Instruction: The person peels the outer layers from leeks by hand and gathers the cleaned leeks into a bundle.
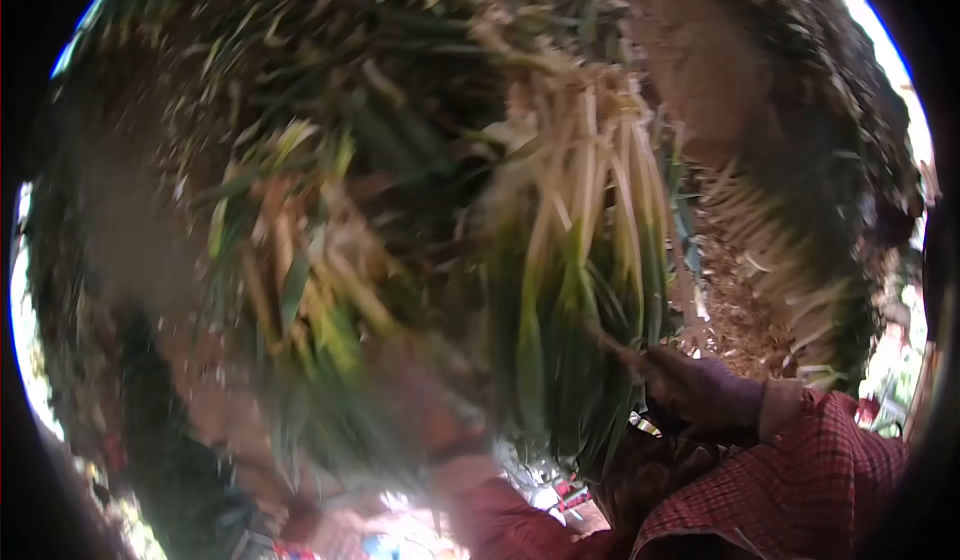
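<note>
Stalks (580, 270) are apparently touched by right hand (690, 385); left hand (425, 410) is blurred. Neither grip can be told. Stalks may be spilled if loosely held.

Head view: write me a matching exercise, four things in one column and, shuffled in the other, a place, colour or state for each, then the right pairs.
1. Left hand
2. Right hand
3. Right sleeve
4. Middle bunch

A. Pale at top, green below
B. Reddish, checked
C. Blurred, by the left bunch
D. At the middle bunch's lower right edge

Pairs: 1-C, 2-D, 3-B, 4-A
</note>
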The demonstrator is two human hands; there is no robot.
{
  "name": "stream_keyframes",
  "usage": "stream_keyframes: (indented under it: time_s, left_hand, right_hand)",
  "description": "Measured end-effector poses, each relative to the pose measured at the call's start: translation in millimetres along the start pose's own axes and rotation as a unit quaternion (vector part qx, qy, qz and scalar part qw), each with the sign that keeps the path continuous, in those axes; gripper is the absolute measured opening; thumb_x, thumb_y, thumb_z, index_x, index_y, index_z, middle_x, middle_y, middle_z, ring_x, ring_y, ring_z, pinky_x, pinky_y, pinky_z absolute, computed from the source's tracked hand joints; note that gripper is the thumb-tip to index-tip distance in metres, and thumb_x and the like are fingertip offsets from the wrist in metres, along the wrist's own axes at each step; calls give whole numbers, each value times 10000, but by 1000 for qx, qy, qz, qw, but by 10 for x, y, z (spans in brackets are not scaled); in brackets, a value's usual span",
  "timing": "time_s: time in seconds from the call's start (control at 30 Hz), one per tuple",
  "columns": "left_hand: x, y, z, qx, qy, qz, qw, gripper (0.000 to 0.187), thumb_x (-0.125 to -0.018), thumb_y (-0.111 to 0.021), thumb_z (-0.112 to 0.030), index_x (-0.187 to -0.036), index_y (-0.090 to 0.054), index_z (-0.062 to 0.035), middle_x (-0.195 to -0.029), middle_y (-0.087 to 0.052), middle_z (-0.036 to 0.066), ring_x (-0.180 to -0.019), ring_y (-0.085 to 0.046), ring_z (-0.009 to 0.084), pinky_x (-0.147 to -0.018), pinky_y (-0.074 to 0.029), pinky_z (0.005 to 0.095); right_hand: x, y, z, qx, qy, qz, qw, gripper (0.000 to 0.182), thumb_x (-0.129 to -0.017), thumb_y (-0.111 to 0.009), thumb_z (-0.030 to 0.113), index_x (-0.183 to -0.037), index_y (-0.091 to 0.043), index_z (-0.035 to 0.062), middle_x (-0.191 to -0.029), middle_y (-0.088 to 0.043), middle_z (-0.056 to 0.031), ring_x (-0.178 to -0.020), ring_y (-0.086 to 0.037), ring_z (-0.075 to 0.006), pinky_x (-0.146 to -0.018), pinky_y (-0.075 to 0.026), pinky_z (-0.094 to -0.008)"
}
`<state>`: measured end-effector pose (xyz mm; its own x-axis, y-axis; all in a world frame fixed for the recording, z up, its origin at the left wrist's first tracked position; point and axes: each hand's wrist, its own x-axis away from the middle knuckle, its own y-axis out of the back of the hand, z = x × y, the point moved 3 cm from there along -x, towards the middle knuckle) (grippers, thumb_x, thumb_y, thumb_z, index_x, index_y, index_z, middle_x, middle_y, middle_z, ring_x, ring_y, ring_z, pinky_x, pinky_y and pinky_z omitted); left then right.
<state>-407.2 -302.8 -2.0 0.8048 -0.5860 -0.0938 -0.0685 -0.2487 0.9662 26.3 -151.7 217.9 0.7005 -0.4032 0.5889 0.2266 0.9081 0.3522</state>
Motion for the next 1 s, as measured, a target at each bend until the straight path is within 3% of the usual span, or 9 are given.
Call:
stream_keyframes:
  time_s: [0.23, 0.27, 0.43, 0.5, 0.57, 0.63, 0.83, 0.9, 1.0]
  left_hand:
    - [-402, -361, 561, -214, 68, 120, 967, 868, -700, -771, -492, -1386, -425, -89, -1313, -513, 219, -1115, -586, 350, -933, -493, 437]
    - [-430, -81, 190, -126, 166, 190, 959, 833, -668, -796, -455, -1336, -475, -74, -1324, -517, 222, -1141, -570, 352, -948, -481, 403]
    - [69, 36, -33, 124, 98, 230, 960, 748, -628, -833, -353, -1231, -550, -15, -1171, -619, 182, -949, -642, 313, -834, -511, 379]
    - [485, 718, -498, 235, 176, 349, 890, 710, -714, -762, -274, -1313, -479, -20, -1124, -622, 168, -942, -633, 287, -814, -517, 375]
    - [1172, 941, -69, 257, 188, 351, 881, 699, -726, -780, -269, -1298, -490, 8, -1041, -632, 120, -888, -630, 237, -751, -530, 385]
    - [1532, 1037, -106, 227, 214, 387, 868, 737, -706, -782, -303, -1297, -479, 16, -1071, -639, 165, -928, -642, 284, -790, -526, 392]
    - [1363, 1077, -461, 161, 235, 410, 867, 638, -706, -758, -308, -1222, -527, -12, -1060, -660, 208, -962, -650, 360, -843, -508, 413]
    - [1358, 1085, -494, 152, 242, 427, 858, 588, -713, -747, -290, -1196, -546, -21, -1038, -664, 201, -955, -650, 357, -840, -508, 412]
    - [1304, 1110, -496, 223, 231, 420, 849, 504, -723, -720, -242, -1159, -567, -41, -994, -667, 184, -917, -656, 334, -842, -508, 411]
  right_hand:
    - [-330, -655, -199, 160, -22, 137, 977, 827, -785, -594, 137, -1517, -217, 214, -1316, -529, -126, -735, -662, -237, -604, -558, -336]
    - [-410, -679, -138, 139, -47, 169, 975, 827, -798, -607, 155, -1518, -202, 206, -1219, -584, -143, -797, -669, -275, -646, -556, -367]
    - [-496, -900, 113, 122, 7, 200, 972, 899, -770, -624, 208, -1531, -144, 216, -1187, -616, -144, -949, -657, -302, -723, -538, -413]
    - [-421, -763, 530, 96, -6, 246, 965, 924, -761, -647, 240, -1533, -138, 221, -1237, -597, -130, -1003, -646, -307, -814, -516, -459]
    - [-291, -810, 746, 99, 24, 321, 941, 936, -757, -662, 250, -1533, -140, 222, -1278, -578, -129, -1052, -634, -311, -895, -481, -497]
    - [-281, -1187, 205, -5, 142, 242, 960, 932, -745, -668, 250, -1525, -160, 210, -1335, -541, -133, -1130, -602, -322, -1011, -416, -528]
    - [-586, -1284, 383, 397, 157, 265, 865, 830, -778, -671, 303, -1495, -275, 172, -1428, -453, -94, -1198, -539, -257, -950, -496, -359]
    - [-573, -1337, 237, 196, 58, 218, 954, 853, -750, -695, 301, -1487, -294, 146, -1400, -495, -94, -1131, -609, -226, -878, -550, -298]
    - [-879, -1306, 282, 567, 277, 171, 757, 751, -833, -607, 295, -1493, -289, 133, -1377, -506, -75, -1089, -615, -196, -811, -565, -283]
